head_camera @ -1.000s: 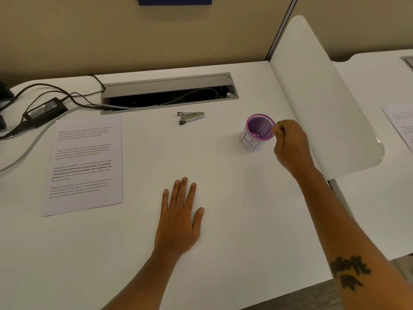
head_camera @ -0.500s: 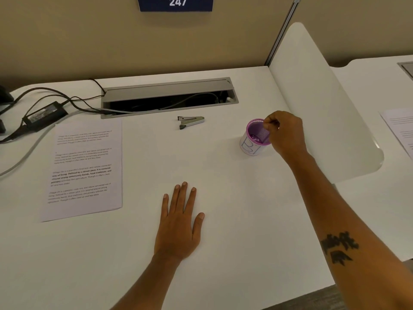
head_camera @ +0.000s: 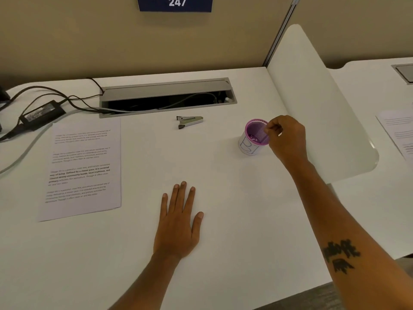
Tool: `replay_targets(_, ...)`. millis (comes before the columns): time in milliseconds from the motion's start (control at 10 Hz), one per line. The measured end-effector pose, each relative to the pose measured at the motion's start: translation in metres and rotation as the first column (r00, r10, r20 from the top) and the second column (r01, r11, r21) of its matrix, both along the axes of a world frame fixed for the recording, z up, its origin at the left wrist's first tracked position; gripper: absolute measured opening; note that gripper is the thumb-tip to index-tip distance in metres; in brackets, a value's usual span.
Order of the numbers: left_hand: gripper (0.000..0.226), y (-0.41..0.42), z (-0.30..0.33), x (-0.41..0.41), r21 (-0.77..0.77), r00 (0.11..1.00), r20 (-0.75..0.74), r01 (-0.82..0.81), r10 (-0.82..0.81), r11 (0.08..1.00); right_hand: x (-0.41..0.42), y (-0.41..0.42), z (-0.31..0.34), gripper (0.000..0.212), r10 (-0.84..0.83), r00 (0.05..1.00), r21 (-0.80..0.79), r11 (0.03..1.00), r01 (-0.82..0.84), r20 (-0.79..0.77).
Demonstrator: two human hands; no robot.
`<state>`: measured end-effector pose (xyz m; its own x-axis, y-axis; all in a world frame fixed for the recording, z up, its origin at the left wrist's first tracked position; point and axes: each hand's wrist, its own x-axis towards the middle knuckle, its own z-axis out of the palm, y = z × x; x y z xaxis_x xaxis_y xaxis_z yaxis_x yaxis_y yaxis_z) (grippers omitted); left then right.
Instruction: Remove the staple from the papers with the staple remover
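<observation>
Right hand (head_camera: 287, 139) still over cup (head_camera: 253, 139), staple remover (head_camera: 190, 121) apart.

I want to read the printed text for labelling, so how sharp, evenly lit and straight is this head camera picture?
Head view: soft, even light with only faint shadows under the left hand and right hand; no strong glare on the desk; the print on the papers is too blurred to read; the wide lens bows the desk edges.
</observation>
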<state>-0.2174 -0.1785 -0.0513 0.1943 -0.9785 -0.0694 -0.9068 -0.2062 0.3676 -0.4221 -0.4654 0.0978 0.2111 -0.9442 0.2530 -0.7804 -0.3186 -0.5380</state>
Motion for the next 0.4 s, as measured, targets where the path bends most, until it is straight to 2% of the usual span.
replay_targets(200, 0.076, 0.001, 0.002, 0.002, -0.007, 0.999, -0.031, 0.023, -0.023, 1.0, -0.005, 0.019, -0.006, 0.02, -0.018, 0.999, -0.082, 0.996, 0.021, 0.036)
replay_targets(300, 0.081, 0.004, 0.003, 0.003, -0.027, 0.997, -0.074, 0.037, -0.039, 0.999, -0.001, 0.035, -0.006, 0.02, 0.012, 1.0, -0.139, 0.99, -0.009, 0.023)
replay_targets(400, 0.076, 0.007, 0.01, 0.01, -0.082, 0.977, -0.208, 0.035, -0.051, 0.996, 0.007, 0.065, -0.006, 0.004, 0.066, 0.998, -0.16, 0.985, -0.066, -0.003)
